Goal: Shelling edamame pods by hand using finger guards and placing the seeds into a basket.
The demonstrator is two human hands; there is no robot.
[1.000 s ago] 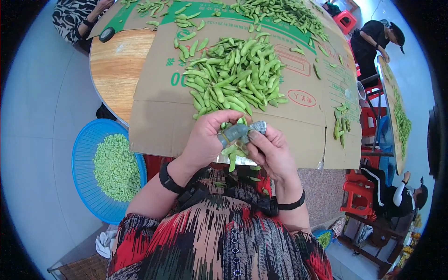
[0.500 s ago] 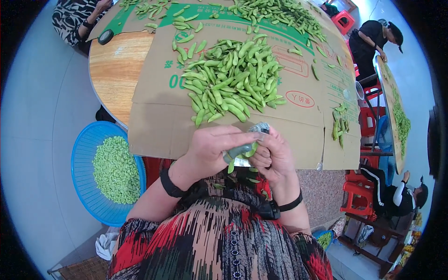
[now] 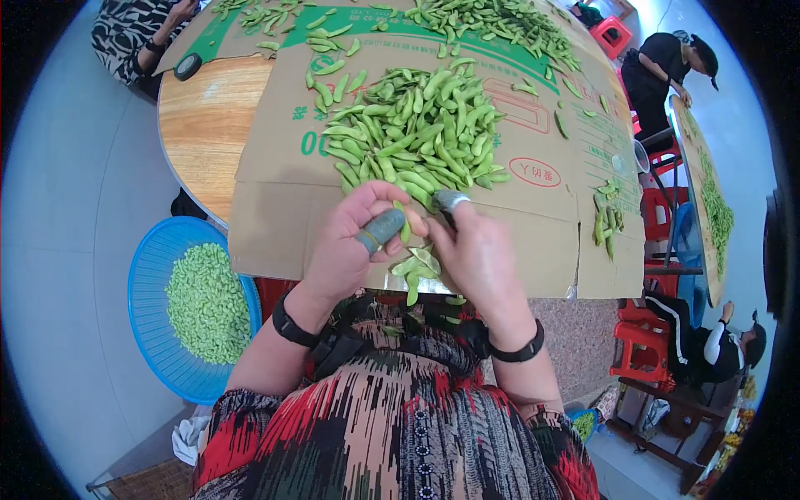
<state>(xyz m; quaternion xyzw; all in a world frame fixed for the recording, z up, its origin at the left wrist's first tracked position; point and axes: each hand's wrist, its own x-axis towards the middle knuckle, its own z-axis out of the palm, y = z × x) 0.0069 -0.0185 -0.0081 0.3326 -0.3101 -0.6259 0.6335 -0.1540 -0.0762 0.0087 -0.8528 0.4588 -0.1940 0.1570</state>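
In my left hand (image 3: 346,242) a green soybean pod (image 3: 406,227) is pinched between the fingers. A dark grey-green cover (image 3: 379,231) is wrapped around that hand's thumb. My right hand (image 3: 485,258), slightly blurred, stretches toward the near edge of the soybean pod heap (image 3: 425,125). One of its fingers wears a dark cover (image 3: 451,200) and reaches the lowest pods, with the thumb apart from it; its other fingers are mostly hidden. Below the hands, a few flat, pale pods (image 3: 417,265) lie at the table's near edge.
Flattened cardboard (image 3: 283,208) covers much of the wooden table (image 3: 208,117). To the left stands a blue basket (image 3: 150,333) of shelled beans. More pods (image 3: 500,29) lie at the far side, beside a tape roll (image 3: 188,67). Other people are around, some at a second table (image 3: 708,242).
My hands, close together over the near edge before, have come apart. My right hand has moved up to the heap. A pod now shows in my left fingers, and the pale pods below are uncovered.
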